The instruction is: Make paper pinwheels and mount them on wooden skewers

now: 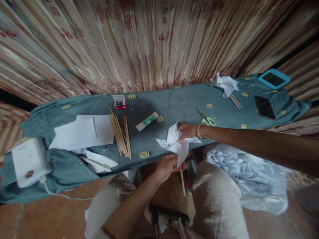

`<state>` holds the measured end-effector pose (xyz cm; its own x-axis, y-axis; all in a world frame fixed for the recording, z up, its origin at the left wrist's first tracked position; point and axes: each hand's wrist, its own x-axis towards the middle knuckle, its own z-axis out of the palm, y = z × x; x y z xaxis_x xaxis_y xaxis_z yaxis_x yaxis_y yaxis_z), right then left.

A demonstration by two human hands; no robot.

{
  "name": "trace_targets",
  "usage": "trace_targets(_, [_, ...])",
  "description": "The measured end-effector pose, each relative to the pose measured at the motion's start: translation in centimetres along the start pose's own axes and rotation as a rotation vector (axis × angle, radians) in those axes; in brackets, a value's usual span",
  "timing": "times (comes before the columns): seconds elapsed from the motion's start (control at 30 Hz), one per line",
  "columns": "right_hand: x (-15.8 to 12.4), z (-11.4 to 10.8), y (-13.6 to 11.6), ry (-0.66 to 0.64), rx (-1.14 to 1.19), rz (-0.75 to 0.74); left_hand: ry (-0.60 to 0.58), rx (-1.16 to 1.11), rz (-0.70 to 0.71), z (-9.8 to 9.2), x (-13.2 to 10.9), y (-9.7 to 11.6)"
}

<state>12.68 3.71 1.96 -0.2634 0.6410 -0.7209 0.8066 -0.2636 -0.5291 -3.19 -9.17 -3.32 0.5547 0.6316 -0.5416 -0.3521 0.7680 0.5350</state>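
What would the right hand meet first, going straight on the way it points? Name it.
The right hand points leftward; first comes the white paper pinwheel, which it touches. Beyond that, the glue stick looks roughly in line, though depth is unclear.

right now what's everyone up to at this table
A person is handling a white paper pinwheel at the table's front edge. The left hand is underneath, holding its wooden stick; the right hand touches the paper near the centre. Another pinwheel lies farther back on the right. Loose sticks, a glue stick and scissors lie on the cloth.
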Motion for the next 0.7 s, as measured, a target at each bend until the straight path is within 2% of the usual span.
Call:
trace_targets(0.17, [0.4, 0.1, 0.1, 0.006, 0.02, -0.003, -0.023, 0.024, -0.021, -0.6, -0.1, 0.4])
trace_targets(0.37, [0.2, 0.0, 0.1, 0.004, 0.074, -0.022, -0.025, -0.013, 0.003, -0.3, -0.3, 0.2])
trace_targets(0.57, [-1.8, -0.7, -0.1, -0.035, 0.134, -0.117, 0.008, -0.024, 0.016, 0.2, -0.7, 0.8])
trace_targets(0.7, [-3.6, -1.2, -0.3, -0.026, 0.295, -0.195, 0.009, -0.018, 0.012, 0.5, -1.1, 1.6])
